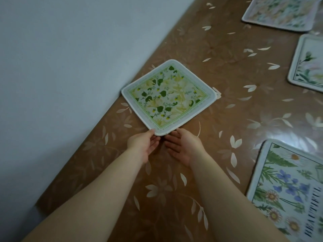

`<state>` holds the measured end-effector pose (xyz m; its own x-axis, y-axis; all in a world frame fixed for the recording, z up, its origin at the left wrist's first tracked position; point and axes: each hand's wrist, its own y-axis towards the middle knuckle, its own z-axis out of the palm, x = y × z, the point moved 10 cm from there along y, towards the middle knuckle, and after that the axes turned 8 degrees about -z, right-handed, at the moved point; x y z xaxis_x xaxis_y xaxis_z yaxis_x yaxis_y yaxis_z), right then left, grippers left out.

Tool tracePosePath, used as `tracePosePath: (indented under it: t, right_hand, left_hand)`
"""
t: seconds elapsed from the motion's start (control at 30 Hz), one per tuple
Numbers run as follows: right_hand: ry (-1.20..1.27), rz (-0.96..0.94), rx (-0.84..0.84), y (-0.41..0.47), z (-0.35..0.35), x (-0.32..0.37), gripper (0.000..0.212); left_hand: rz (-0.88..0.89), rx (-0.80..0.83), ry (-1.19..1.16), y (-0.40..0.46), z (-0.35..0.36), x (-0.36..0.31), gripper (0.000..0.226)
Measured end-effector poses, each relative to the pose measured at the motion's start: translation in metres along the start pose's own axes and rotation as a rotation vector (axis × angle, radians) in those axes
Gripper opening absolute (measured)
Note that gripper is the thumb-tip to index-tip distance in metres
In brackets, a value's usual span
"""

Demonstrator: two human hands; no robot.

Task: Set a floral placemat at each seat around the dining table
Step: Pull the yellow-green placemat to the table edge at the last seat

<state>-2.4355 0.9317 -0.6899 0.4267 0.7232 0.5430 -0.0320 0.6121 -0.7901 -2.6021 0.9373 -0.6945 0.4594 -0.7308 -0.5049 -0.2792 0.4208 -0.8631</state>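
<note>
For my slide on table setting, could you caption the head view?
Both hands set a green-leaf placemat against the wall-side table edge; three other placemats lie nearby.

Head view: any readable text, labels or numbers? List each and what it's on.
Square green-and-yellow floral placemat by the wall: small green lettering runs along its printed border, too small and blurred to read.
Blue-flower-and-daisy placemat at lower right: large dark capitals along its edge, sideways and cut off by the frame, not reliably readable.
No other text is visible.
</note>
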Motion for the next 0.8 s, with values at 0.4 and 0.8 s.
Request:
tracePosePath:
  t: [0.4,0.8]
  right_hand:
    - [-0.157,-0.035,0.039,-0.01,-0.005,-0.012,0.018]
    - [-0.267,-0.182,-0.111,-0.069,-0.062,-0.071,0.008]
  left_hand:
    - [-0.083,0.082,-0.025,-0.027,-0.006,0.026,0.011]
    - [-0.188,0.062,-0.115,-0.087,-0.052,0.125,0.01]
